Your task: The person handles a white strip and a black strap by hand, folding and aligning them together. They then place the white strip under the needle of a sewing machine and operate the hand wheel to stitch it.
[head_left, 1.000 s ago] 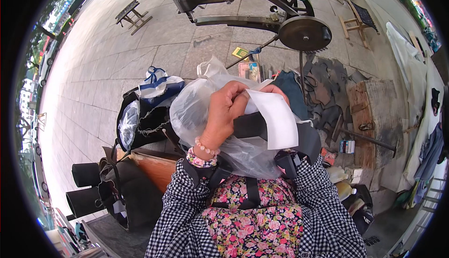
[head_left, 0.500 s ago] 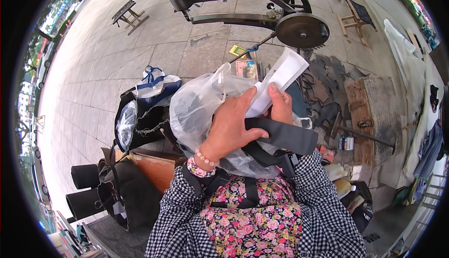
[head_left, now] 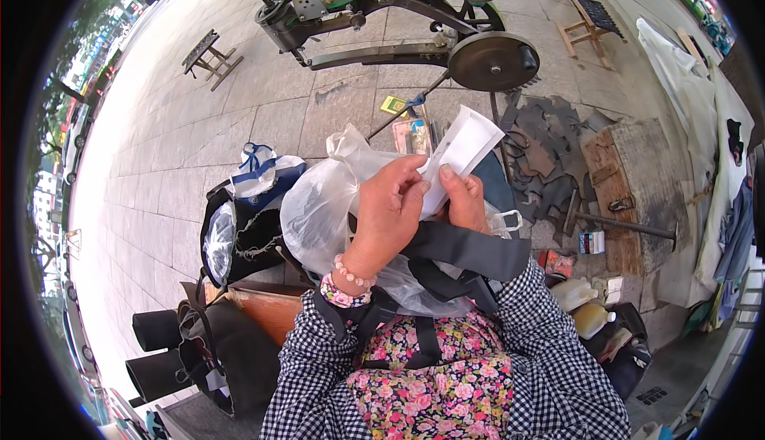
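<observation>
In front of my lap, my right hand (head_left: 464, 199) is closed on a white folded strip, perhaps paper or cloth (head_left: 464, 147), with the thumb pressed on its face. My left hand (head_left: 390, 209), a beaded bracelet at its wrist, has its fingers bent together at the strip's left edge. A wide dark grey band (head_left: 478, 250) loops below both hands, over my right wrist; its far end is hidden behind my fingers. Beneath and left of my left hand bulges a clear plastic bag (head_left: 315, 209), its contents not plain to see.
Ahead stands a hand-cranked sewing machine (head_left: 382, 17) with a large wheel. Dark scraps (head_left: 550, 145) lie on the paving, by a wooden box (head_left: 637, 193) with a hammer (head_left: 621, 223). At left are a black bag (head_left: 247, 237) and black rolls (head_left: 155, 352). Small stools (head_left: 209, 59) stand farther off.
My left thumb has lifted off the dark band and drawn in toward the fingers. The white strip and both hands sit slightly lower and more to the left; the whole view has shifted.
</observation>
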### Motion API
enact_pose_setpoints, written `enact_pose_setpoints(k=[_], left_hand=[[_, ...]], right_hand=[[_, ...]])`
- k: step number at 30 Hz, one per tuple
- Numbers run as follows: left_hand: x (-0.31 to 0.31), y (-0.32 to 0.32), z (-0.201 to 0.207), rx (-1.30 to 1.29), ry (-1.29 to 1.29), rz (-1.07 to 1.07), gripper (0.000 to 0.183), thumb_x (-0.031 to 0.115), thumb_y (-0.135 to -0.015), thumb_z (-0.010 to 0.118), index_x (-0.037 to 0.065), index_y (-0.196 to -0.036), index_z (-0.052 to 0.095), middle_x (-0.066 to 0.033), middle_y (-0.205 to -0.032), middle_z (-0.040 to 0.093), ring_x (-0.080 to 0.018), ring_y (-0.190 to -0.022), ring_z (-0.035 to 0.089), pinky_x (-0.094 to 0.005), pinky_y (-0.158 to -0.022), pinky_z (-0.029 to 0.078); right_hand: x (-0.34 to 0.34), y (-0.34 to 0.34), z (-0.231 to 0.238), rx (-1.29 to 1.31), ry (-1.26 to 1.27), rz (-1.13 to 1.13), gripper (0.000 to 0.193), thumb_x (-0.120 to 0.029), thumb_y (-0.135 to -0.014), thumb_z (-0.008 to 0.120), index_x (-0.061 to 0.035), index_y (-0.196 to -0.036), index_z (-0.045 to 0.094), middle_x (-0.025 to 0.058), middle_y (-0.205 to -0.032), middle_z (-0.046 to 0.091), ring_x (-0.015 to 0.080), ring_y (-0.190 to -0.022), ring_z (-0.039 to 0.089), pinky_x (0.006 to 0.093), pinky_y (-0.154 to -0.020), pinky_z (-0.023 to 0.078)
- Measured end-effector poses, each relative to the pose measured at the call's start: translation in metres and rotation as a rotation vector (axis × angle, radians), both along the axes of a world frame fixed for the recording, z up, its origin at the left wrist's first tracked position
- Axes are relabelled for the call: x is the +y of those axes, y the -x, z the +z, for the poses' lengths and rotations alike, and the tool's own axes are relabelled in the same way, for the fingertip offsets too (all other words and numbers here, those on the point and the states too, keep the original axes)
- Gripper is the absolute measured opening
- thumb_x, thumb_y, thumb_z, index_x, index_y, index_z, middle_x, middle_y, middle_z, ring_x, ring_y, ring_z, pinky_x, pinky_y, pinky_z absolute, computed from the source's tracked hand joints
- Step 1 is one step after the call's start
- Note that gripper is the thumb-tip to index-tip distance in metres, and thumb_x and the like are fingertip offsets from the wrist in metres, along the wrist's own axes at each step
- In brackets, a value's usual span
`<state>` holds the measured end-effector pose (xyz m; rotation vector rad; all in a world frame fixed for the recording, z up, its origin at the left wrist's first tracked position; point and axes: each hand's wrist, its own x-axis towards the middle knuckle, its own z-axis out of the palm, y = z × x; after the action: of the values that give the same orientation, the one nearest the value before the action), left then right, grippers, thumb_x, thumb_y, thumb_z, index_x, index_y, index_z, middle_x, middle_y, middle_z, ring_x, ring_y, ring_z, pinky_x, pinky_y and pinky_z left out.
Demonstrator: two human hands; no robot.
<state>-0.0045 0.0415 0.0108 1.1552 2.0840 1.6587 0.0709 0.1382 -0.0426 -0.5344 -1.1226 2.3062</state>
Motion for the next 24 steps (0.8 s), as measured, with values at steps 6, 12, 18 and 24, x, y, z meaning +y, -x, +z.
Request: enact_pose_setpoints(k=[6,12,18,24], left_hand=[[-0.004,0.008,-0.011,0.093,-0.047,-0.041,0.020,-0.006,-0.076,0.050,-0.003,-0.094,0.059,-0.0112,-0.077,0.058,-0.0185,-0.065,0.056,-0.0264,-0.060,0.044],[-0.007,0.001,0.001,0.054,0.069,-0.154,0.021,-0.004,-0.079,0.052,-0.001,-0.098,0.060,-0.0058,-0.081,0.058,-0.0102,-0.073,0.054,-0.0213,-0.066,0.042],[0.000,-0.009,0.018,0.189,0.070,0.053,0.018,-0.004,-0.074,0.055,0.000,-0.092,0.057,-0.0079,-0.073,0.054,-0.0146,-0.057,0.051,-0.0243,-0.051,0.041],[0.006,-0.016,0.025,0.162,-0.032,-0.016,0.013,-0.005,-0.074,0.056,0.002,-0.085,0.056,-0.0095,-0.072,0.053,-0.0193,-0.057,0.053,-0.0262,-0.050,0.041]], right_hand=[[0.011,-0.004,-0.002,0.115,-0.060,-0.081,0.034,-0.029,-0.084,0.055,0.0001,-0.102,0.055,0.0015,-0.076,0.059,0.0016,-0.059,0.051,0.0149,-0.045,0.034],[0.012,-0.007,0.011,0.132,0.133,-0.125,0.021,-0.026,-0.086,0.053,-0.0062,-0.093,0.053,0.0011,-0.077,0.059,0.0100,-0.064,0.058,0.0229,-0.052,0.046],[0.010,-0.007,0.009,0.098,0.005,-0.208,0.020,-0.025,-0.087,0.052,-0.0059,-0.093,0.053,0.0003,-0.079,0.057,0.0077,-0.069,0.055,0.0238,-0.058,0.045],[0.000,-0.011,0.025,0.082,-0.161,-0.189,0.025,-0.025,-0.089,0.048,-0.0023,-0.095,0.056,-0.0018,-0.077,0.055,0.0031,-0.062,0.047,0.0190,-0.052,0.038]])
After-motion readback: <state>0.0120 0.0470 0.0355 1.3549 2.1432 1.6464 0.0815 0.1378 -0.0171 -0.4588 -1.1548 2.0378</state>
